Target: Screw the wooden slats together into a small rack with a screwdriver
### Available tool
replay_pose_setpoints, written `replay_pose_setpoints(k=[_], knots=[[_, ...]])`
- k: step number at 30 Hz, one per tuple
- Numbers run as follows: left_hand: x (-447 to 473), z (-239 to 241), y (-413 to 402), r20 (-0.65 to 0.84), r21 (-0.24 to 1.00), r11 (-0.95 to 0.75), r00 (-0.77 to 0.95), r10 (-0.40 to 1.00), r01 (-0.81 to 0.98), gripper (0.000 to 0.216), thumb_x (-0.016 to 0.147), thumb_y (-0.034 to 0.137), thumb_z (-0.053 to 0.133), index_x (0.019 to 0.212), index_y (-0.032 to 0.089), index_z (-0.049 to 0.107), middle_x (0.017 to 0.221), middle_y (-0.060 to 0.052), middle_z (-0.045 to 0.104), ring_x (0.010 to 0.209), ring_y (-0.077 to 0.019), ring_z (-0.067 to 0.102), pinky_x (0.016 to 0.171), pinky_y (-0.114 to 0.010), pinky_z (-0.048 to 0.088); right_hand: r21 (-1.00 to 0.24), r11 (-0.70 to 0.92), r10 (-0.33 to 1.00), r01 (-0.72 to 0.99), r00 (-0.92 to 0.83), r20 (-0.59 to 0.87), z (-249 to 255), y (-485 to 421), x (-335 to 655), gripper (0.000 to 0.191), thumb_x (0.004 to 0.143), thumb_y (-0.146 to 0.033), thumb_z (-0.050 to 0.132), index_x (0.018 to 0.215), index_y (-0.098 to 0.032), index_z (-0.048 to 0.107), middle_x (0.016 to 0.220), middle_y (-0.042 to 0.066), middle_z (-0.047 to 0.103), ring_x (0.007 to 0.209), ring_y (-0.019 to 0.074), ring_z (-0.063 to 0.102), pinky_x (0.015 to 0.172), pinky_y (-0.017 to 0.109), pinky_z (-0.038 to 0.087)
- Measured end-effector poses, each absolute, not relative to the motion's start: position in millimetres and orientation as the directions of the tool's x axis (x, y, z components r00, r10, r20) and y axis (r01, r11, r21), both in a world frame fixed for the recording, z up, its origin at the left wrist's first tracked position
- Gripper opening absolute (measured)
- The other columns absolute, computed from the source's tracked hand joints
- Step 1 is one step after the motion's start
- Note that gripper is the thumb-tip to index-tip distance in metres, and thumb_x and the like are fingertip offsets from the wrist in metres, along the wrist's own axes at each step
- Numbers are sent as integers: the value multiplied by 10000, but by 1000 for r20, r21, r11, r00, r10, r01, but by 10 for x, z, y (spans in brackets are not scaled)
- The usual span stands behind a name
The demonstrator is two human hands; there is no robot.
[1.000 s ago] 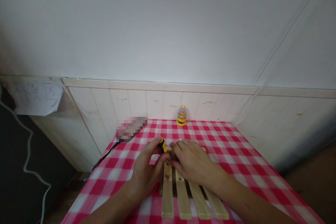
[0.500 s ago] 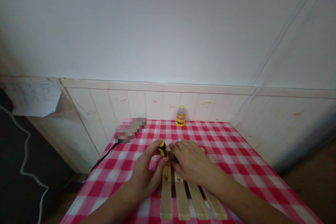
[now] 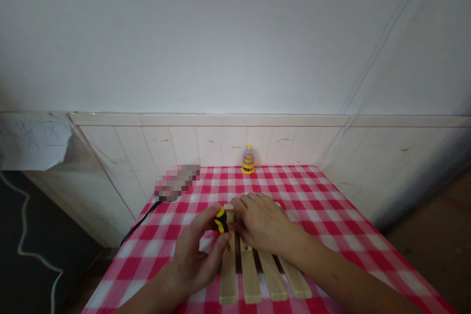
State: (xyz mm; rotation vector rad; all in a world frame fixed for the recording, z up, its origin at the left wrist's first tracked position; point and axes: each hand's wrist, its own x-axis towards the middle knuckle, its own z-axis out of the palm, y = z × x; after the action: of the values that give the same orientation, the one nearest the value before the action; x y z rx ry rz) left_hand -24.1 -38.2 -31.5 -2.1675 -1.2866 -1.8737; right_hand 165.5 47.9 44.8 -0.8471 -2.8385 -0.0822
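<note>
A wooden slatted rack lies on the red-and-white checked tablecloth in front of me. My left hand is closed round a short screwdriver with a yellow-and-black handle, held upright at the rack's far left slat, near a screw head. My right hand lies palm down over the far end of the slats, fingers together and pointing left, their tips right beside the screwdriver. The screwdriver's tip is hidden between the two hands.
A small yellow bit holder stands at the table's far edge against the white panelled wall. A blurred grey object with a black cable lies at the far left corner. A sheet of paper hangs on the left.
The view has shifted a little, so the table sits slightly left and lower. My left hand and the screwdriver have drawn a bit nearer to me; the right hand still rests on the slats.
</note>
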Motion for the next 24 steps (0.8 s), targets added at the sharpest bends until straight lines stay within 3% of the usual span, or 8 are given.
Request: replay_pose_setpoints(k=[8,12,17,20,24], knots=[[-225,-317,-372,834,464,-662,-39,550,589,679,925,125,670,1538,275,418,1276,-128,667,1026,-214,746,852,-323,668,-30,890,447,455,-858,253,595,481,1714,303,912,-276,670,1181,-144,623,1116,132,667,1048,297,581,932,448,467],[-226,-330,-378,835,457,-668,-24,550,587,688,929,106,647,1550,264,397,1253,-141,675,1028,-224,748,854,-343,671,-48,939,336,340,-884,325,686,471,1734,138,922,-145,578,1025,-148,670,991,114,693,942,256,603,847,395,483],[-202,-276,-379,865,404,-670,-22,502,623,697,918,114,661,1549,261,404,1220,-132,687,943,-199,757,796,-306,674,-199,906,400,373,-908,121,788,381,1750,169,904,-101,583,943,-215,702,939,21,748,822,193,700,658,278,475],[-176,-237,-363,875,387,-655,-33,484,649,696,919,121,657,1551,265,403,1217,-127,691,912,-187,755,773,-291,672,-201,888,431,413,-901,53,794,354,1789,169,905,-106,588,907,-214,718,947,27,762,835,195,720,680,272,500],[-171,-216,-358,881,373,-655,-30,472,657,694,918,117,645,1551,265,403,1201,-119,697,899,-186,748,766,-294,666,-191,910,391,369,-915,99,666,370,1920,188,923,-106,567,927,-202,727,957,43,768,897,201,721,791,300,539]])
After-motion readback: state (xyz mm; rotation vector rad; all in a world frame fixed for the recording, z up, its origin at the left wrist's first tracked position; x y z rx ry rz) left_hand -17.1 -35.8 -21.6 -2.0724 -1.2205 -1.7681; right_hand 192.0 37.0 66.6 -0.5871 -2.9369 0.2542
